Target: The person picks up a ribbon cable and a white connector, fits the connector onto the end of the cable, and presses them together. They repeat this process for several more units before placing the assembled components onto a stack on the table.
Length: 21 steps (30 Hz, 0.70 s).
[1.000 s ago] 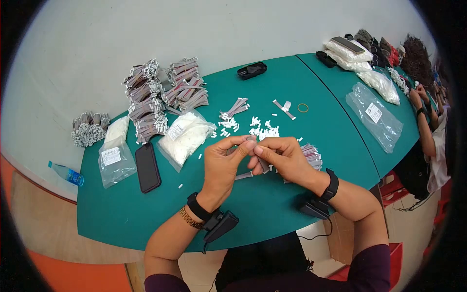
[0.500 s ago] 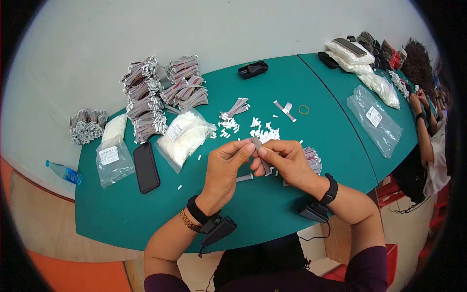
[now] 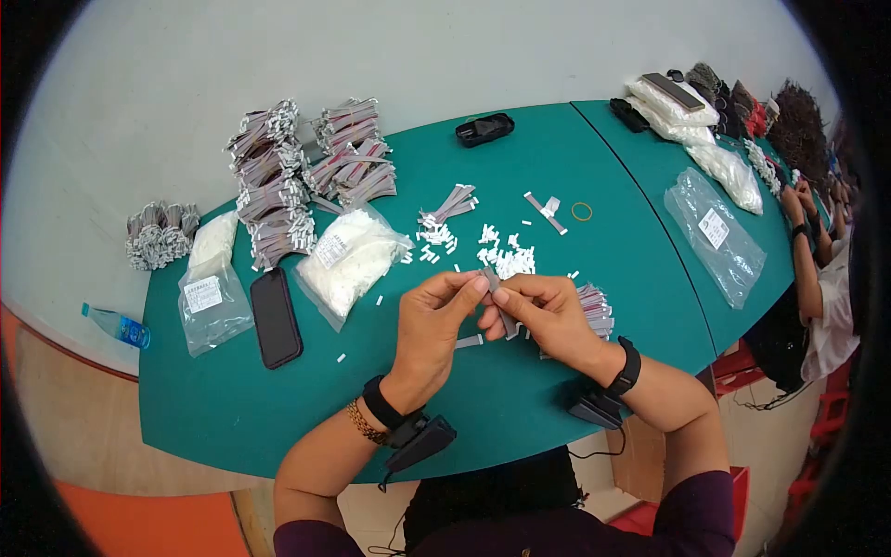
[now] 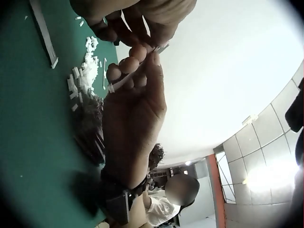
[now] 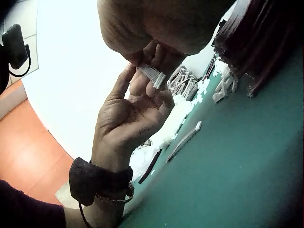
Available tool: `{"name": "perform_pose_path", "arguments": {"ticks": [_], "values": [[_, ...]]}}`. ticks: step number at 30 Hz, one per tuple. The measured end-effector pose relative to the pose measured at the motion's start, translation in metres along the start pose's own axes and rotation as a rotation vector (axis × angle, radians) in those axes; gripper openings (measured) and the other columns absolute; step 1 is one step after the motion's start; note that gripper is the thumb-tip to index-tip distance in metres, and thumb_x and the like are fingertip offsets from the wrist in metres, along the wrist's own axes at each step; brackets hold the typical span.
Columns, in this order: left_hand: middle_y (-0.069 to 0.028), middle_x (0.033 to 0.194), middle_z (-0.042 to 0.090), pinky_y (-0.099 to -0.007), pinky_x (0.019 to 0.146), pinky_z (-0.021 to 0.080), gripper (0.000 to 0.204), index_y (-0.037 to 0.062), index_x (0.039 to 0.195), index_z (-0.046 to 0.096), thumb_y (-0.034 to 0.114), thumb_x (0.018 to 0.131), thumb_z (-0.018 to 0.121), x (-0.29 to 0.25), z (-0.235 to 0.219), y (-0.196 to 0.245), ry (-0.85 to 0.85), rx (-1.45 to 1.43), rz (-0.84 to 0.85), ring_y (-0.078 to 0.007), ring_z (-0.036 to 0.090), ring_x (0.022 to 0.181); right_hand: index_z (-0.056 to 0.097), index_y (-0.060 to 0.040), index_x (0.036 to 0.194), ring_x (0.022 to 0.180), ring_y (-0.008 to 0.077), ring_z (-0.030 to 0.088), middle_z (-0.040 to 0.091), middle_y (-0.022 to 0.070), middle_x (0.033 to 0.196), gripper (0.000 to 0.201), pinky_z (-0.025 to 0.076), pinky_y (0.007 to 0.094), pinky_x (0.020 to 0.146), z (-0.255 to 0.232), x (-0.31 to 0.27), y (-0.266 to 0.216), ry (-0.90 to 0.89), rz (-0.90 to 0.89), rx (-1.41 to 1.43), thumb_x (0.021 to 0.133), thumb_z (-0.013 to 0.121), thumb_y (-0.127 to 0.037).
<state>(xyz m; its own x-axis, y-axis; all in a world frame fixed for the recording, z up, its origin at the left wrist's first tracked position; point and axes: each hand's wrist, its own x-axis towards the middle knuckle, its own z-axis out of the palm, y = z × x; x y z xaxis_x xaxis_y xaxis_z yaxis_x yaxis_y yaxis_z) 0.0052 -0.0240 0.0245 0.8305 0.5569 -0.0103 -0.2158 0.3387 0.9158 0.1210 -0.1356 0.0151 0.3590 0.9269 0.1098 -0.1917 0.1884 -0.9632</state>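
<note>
A short grey ribbon cable (image 3: 508, 323) with a white connector (image 5: 159, 80) at its end is held between both hands over the table. My left hand (image 3: 434, 325) pinches it between thumb and index finger. Opposite, my right hand (image 3: 555, 320) pinches the same cable, its thumb close to the left thumb. In the left wrist view a white end of the cable (image 4: 112, 88) sticks out below the right fingers. Another ribbon cable (image 3: 471, 341) lies on the table just below the hands. Loose white connectors (image 3: 509, 255) are heaped beyond them.
Bundled ribbon cables (image 3: 274, 186) are stacked at the back left, near a bag of white connectors (image 3: 351, 265) and a phone (image 3: 277, 318). More cables (image 3: 594, 311) lie beside my right hand. A rubber band (image 3: 582, 212) is farther back. Another person's arm (image 3: 806, 255) is at far right.
Both hands keep their pinch on the ribbon cable, with small finger shifts. More of its grey strip shows between the thumbs than one second ago. The head view has shifted slightly.
</note>
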Motion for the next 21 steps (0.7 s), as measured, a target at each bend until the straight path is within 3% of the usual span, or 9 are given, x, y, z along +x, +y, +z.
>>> {"name": "perform_pose_path", "arguments": {"ticks": [21], "values": [[-0.0054,0.077,0.059,-0.0257,0.059,0.046,0.016,-0.0033,0.091,0.061,0.012,0.089,0.058,0.0048,-0.0035,-0.0043,0.004,-0.058,-0.041,-0.0119,0.054,0.062,0.062,0.0056,0.093,0.069,0.0121,0.061,0.064,0.0088,0.08,0.024,0.05,0.0231,0.062,-0.0016,0.0016,-0.0006,0.004,0.028,0.049,0.094,0.051,-0.015]]}}
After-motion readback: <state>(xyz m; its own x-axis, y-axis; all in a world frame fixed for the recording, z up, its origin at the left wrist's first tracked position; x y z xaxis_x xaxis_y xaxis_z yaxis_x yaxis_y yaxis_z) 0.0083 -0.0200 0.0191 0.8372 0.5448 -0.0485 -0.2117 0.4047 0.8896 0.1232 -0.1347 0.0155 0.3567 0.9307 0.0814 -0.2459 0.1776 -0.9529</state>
